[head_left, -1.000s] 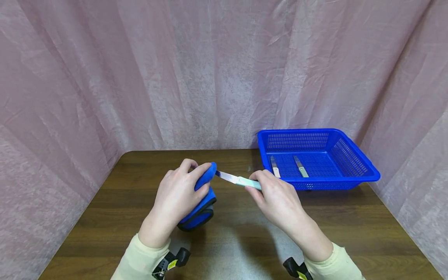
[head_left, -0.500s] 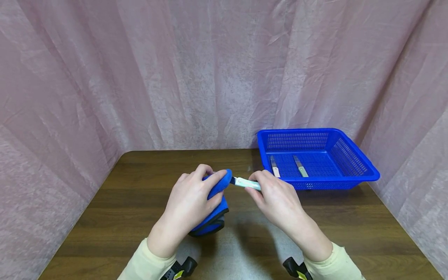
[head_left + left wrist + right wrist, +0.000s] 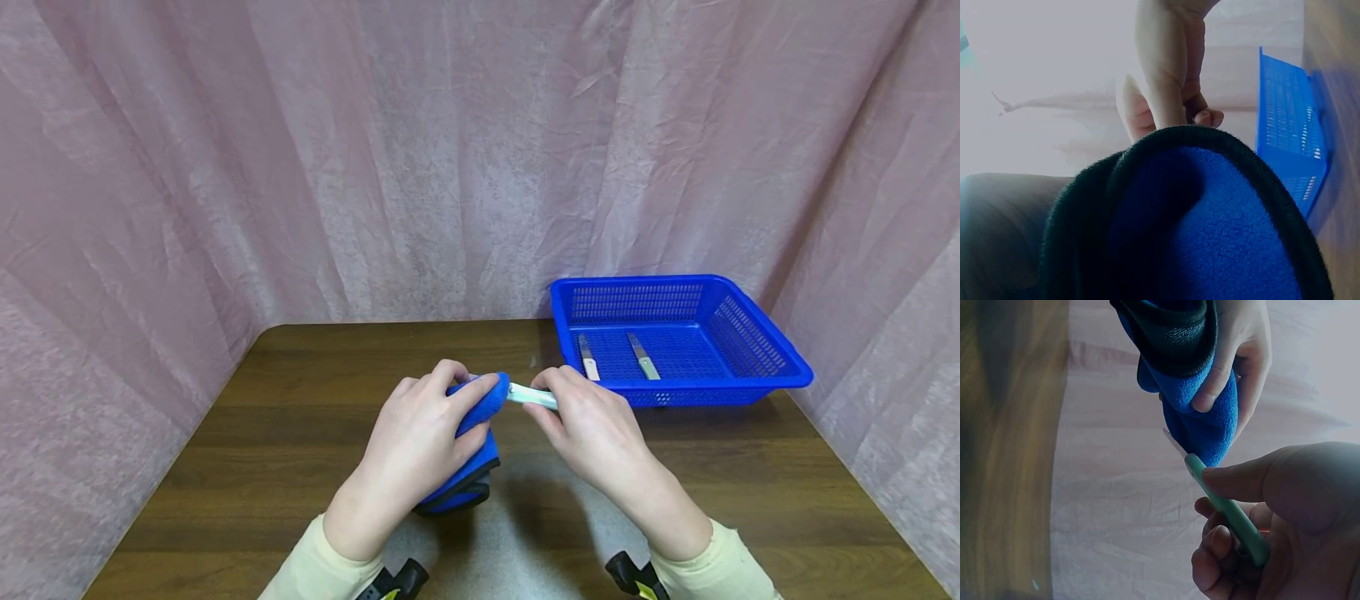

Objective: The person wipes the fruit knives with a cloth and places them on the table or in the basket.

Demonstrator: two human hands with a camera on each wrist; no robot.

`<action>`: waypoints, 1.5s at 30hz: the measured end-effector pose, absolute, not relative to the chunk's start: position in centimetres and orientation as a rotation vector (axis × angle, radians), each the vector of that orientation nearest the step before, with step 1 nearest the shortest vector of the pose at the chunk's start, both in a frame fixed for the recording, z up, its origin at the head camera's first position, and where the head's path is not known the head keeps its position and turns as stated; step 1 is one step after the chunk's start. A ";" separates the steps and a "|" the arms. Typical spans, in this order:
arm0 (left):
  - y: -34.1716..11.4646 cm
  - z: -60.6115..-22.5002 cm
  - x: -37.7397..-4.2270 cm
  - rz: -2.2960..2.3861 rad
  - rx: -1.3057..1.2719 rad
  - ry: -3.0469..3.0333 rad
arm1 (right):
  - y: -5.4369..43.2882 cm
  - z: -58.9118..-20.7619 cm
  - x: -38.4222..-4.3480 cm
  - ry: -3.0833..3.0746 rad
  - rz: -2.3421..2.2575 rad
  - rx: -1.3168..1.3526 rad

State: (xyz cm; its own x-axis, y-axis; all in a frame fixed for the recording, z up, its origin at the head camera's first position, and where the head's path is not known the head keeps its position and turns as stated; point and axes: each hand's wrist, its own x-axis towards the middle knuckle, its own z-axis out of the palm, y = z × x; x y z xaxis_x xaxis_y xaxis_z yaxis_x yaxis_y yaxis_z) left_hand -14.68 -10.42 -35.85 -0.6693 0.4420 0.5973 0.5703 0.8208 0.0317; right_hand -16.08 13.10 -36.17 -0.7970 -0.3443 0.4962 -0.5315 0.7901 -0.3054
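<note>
Folded blue cloth (image 3: 483, 407) with dark edging is gripped by my left hand (image 3: 420, 433), thumb on one side and fingers on the other. My right hand (image 3: 596, 421) holds a knife by its pale green handle (image 3: 532, 396). The cloth lies against the knife at the handle's front end, and in the head view it covers the blade. In the right wrist view a short stretch of blade (image 3: 1174, 442) shows beside the cloth. The cloth's dark-edged fold (image 3: 1229, 219) fills the lower part of the left wrist view. Both hands are above the table.
A blue plastic basket (image 3: 690, 385) stands at the back right of the wooden table (image 3: 300, 400). Inside it lie two knives, one with a white handle (image 3: 591, 369) and one with a green handle (image 3: 648, 368). A pink curtain (image 3: 450, 167) hangs behind the table.
My left hand has slid the cloth rightward along the blade to the handle, and the blade has gone from sight in the head view. The right hand has stayed almost still.
</note>
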 end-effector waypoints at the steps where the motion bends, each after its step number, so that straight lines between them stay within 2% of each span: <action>1: -10.4 -35.9 -14.7 -0.289 -0.742 -2.414 | 13.1 -36.2 -16.1 -2.561 0.613 0.660; 45: -13.7 -35.7 -16.5 -0.362 -0.559 -2.520 | 13.1 -36.0 -16.2 -2.579 0.636 0.637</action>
